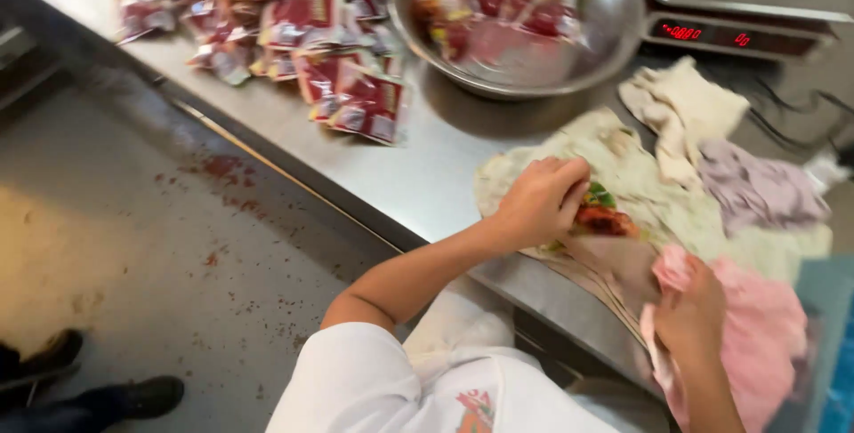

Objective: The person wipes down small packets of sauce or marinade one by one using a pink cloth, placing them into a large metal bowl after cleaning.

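Observation:
A pale flatbread [569,144] lies spread on the steel counter [427,175], with a reddish filling and a bit of green leaf [602,215] near its front edge. My left hand [539,200] rests on the flatbread just left of the filling, fingers curled over the folded edge. My right hand [690,313] grips a pink cloth [761,335] at the counter's front right, beside brown paper [614,268] under the flatbread.
A steel bowl [614,33] holding red sauce packets stands behind the flatbread. A heap of red packets [302,33] lies at the back left. A scale [738,15] with a lit display sits at the back right. Crumpled cream and mauve cloths [712,144] lie right. Dark shoes [98,388] show on the floor.

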